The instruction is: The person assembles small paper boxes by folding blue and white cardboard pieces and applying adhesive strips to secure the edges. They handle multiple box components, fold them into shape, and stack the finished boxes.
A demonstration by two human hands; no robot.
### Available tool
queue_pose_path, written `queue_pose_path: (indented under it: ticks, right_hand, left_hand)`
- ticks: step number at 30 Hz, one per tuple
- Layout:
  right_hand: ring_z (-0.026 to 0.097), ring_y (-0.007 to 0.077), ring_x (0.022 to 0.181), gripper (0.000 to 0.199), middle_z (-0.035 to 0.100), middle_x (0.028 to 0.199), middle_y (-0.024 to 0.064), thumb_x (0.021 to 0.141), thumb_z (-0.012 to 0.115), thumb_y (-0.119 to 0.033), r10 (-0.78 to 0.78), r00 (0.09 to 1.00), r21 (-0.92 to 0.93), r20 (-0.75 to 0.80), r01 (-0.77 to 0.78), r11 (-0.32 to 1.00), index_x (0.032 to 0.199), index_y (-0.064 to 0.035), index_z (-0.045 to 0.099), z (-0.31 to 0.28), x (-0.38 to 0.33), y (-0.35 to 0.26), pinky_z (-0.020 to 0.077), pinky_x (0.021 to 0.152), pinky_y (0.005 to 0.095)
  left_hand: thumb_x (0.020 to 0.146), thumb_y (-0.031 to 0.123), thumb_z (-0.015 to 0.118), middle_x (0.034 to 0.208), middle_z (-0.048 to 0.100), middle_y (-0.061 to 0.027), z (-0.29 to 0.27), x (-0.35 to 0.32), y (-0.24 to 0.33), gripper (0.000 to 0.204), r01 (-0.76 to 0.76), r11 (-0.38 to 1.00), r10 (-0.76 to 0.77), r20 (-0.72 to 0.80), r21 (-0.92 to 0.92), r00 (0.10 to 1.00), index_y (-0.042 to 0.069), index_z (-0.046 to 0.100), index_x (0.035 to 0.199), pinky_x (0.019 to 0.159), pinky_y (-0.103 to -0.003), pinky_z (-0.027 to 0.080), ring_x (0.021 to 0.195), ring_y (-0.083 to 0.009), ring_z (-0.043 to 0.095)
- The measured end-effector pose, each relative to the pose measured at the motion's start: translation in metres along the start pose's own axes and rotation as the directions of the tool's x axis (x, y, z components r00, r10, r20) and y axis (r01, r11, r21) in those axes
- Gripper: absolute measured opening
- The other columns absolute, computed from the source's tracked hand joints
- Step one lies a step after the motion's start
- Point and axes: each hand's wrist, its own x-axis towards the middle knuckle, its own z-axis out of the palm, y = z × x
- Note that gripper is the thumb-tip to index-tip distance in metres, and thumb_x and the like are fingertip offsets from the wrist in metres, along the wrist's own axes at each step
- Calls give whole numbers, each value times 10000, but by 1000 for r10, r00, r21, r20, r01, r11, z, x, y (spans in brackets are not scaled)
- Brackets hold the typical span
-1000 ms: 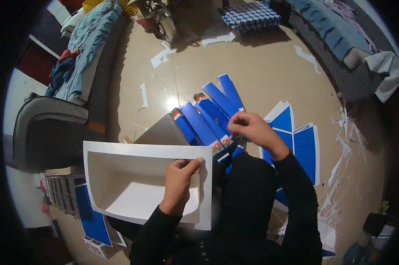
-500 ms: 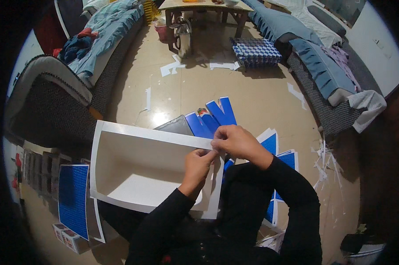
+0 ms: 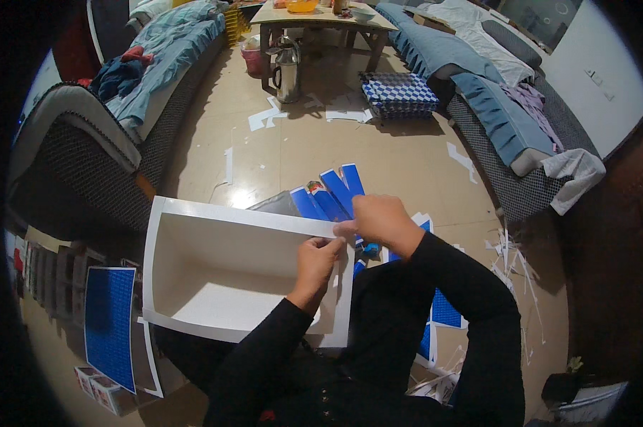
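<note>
A large white cardboard box (image 3: 214, 302) rests across my lap with its open side facing up. Its interior is bare, and pale flaps or rims edge the sides. At its far right corner, my left hand (image 3: 314, 269) reaches inside and pinches the wall with thumb and fingers. My right hand (image 3: 385, 222) is curled over the same corner from outside, its thumb pressed on the rim. Some of the right fingers are hidden behind the hand. Just beyond that corner lie several blue card strips (image 3: 335, 191) beside a grey flat piece (image 3: 277, 203).
Blue-and-white sheets lean at left (image 3: 110, 324), and more blue sheets (image 3: 446, 309) lie at right. Paper offcuts (image 3: 510, 260) litter the floor. Ahead stand a steel flask (image 3: 287, 71), a wooden table (image 3: 321, 16) and a checkered stack (image 3: 399, 95). Sofas (image 3: 506, 124) flank both sides.
My right hand has rolled over the box corner, its fingers now turned outward and down. My left hand stays at the corner. The whole view has shifted slightly.
</note>
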Motion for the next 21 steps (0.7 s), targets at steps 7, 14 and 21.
queue_pose_path:
  ticks: [7,14,21]
  right_hand:
    - [634,194,786,338,669,939,132,805,741,-322,-81,994,669,71,13,743,951,-24,673,33,-4,47,509,703,334]
    - [624,192,863,335,671,966,112,830,691,-321,-54,986,668,160,-68,741,976,-21,678,35,17,7,493,781,308]
    - [619,246,993,483,640,1104,164,869,672,-401,35,999,844,8,-25,535,1164,-26,603,65,17,9,517,782,337]
  left_hand:
    - [824,154,713,832,684,-64,-1,-2,8,214,-19,998,16,38,62,999,-36,698,922,645,-250,457,698,-110,581]
    - [802,219,696,805,672,-82,-6,-6,7,297,7,973,-17,42,230,999,-63,680,896,631,-273,489,679,-138,612]
    - [845,233,676,895,678,-73,-19,-6,8,314,2,996,-9,81,84,997,-41,671,999,705,-278,479,771,-143,612]
